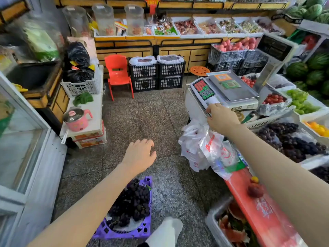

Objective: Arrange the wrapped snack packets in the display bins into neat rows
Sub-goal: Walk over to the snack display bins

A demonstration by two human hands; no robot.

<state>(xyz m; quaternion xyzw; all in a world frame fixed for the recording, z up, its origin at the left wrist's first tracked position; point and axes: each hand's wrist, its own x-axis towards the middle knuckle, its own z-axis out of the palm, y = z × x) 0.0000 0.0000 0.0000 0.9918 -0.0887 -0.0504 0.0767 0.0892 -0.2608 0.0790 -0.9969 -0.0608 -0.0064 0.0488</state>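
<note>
My right hand (222, 118) touches the front of the white weighing scale (229, 86), its fingers bent so I cannot tell if it pinches anything, and my left hand (140, 155) hangs loose and empty, I think because the wrapped snack packets (186, 27) lie in white display bins (192, 36) far behind that scale.

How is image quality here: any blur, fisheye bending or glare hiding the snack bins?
Head view: fisheye bending curves the freezer frame and shelves toward the edges; the left edge and top corners are smeared soft; the centre floor is sharp; light is even, shadows faint; the snack bins sit far and small, without glare.
</note>
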